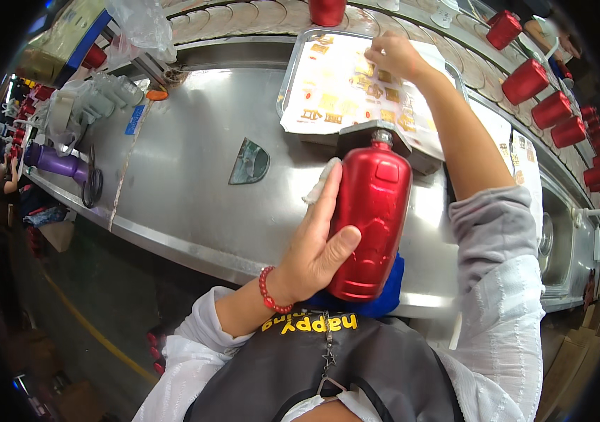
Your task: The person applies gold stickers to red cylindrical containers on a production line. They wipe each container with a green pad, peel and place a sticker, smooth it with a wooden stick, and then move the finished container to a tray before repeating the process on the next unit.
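A glossy red bottle [374, 218] with raised relief lies tilted, its neck toward the far side. My left hand [317, 246] grips its left side, thumb on top; a white covering wraps a fingertip. The bottle's neck lies over a dark angular stand [402, 141], and a blue cloth [391, 285] sits under its base. Farther off, my right hand [393, 56] is above a white decal sheet [321, 125] with gold and red markings, its fingers pinched together. Whatever they hold is too small to tell. The sheet lies in a metal tray [284, 98].
A dark flat scraper-like piece [249, 162] lies on the steel table [194, 141]. At left stand a purple bottle [57, 163] and clear plastic cups [99, 98]. Beyond the tray runs a conveyor [244, 21] carrying red bottles [525, 81]. A sink [553, 235] is at right.
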A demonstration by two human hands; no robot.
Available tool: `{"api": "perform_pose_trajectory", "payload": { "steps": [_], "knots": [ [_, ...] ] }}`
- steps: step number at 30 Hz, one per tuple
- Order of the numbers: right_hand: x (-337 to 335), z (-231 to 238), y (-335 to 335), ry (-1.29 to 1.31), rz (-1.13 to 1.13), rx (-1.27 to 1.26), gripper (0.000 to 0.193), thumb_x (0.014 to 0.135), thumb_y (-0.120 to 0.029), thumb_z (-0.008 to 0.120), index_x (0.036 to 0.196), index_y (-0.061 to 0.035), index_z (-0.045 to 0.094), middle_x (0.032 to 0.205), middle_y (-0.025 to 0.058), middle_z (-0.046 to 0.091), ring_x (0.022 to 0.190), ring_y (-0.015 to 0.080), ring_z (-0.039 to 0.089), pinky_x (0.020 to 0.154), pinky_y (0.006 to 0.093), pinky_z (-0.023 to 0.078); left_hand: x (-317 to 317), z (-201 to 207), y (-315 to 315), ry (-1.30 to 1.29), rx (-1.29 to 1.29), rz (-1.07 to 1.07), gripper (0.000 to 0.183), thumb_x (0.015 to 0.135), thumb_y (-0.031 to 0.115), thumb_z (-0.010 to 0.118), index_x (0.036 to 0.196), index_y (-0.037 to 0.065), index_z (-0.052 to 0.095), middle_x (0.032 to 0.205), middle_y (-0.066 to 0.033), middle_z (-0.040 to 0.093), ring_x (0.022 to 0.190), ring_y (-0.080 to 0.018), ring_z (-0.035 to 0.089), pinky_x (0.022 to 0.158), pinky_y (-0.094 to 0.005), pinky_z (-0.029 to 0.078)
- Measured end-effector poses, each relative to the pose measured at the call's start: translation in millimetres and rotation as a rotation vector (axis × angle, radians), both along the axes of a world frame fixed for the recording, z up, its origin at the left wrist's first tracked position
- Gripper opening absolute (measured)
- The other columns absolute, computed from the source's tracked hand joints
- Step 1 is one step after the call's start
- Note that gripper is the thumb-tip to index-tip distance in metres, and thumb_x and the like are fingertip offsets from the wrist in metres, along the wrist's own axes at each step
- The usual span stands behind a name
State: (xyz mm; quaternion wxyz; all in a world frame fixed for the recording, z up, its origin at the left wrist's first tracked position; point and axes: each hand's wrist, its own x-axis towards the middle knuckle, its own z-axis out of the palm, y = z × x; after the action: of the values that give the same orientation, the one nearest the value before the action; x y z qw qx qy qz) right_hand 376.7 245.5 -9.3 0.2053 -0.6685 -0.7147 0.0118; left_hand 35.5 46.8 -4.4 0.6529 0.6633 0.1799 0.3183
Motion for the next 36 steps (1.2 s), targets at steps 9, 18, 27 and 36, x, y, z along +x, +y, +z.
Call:
{"api": "perform_pose_trajectory", "payload": {
  "steps": [9,18,27,36],
  "knots": [
    [-15.7,44.5,-34.9,-0.221,0.200,0.324,0.017,0.091,-0.021,0.072,0.091,-0.0038,0.069,0.105,0.0131,0.062,0.102,0.0333,0.060,0.089,0.0418,0.049,3.1,-5.5,0.2,-0.076,-0.088,-0.016,0.082,0.108,0.037,0.047,0.160,-0.004,0.000,0.162,-0.0208,0.029,0.145,-0.0258,0.039,0.118,-0.0388,0.034],
    [-75.0,175.2,-210.2,0.072,0.432,0.211,0.024,0.095,-0.022,0.072,0.089,-0.0006,0.062,0.109,0.0108,0.061,0.093,0.0199,0.061,0.079,0.0323,0.051,4.4,4.2,4.3,-0.248,-0.300,-0.059,0.069,0.110,0.034,0.040,0.159,-0.004,0.011,0.155,-0.0212,0.040,0.138,-0.0258,0.048,0.113,-0.0396,0.042],
    [-111.9,105.4,-242.4,0.316,0.267,0.006,0.023,0.092,-0.018,0.073,0.085,-0.0006,0.060,0.103,0.0094,0.060,0.090,0.0224,0.062,0.076,0.0333,0.052,15.2,11.7,1.0,-0.198,-0.252,0.094,0.082,0.104,0.041,0.057,0.155,-0.010,0.019,0.149,-0.0229,0.044,0.135,-0.0259,0.049,0.112,-0.0358,0.040],
    [-116.0,79.4,-231.2,0.331,0.212,0.066,0.026,0.091,-0.019,0.075,0.085,0.0006,0.060,0.104,0.0105,0.062,0.095,0.0248,0.063,0.081,0.0347,0.053,13.9,-0.7,2.4,-0.012,-0.013,0.122,0.094,0.095,0.037,0.073,0.156,-0.008,0.017,0.152,-0.0252,0.038,0.138,-0.0298,0.044,0.115,-0.0391,0.037]
  ]
}}
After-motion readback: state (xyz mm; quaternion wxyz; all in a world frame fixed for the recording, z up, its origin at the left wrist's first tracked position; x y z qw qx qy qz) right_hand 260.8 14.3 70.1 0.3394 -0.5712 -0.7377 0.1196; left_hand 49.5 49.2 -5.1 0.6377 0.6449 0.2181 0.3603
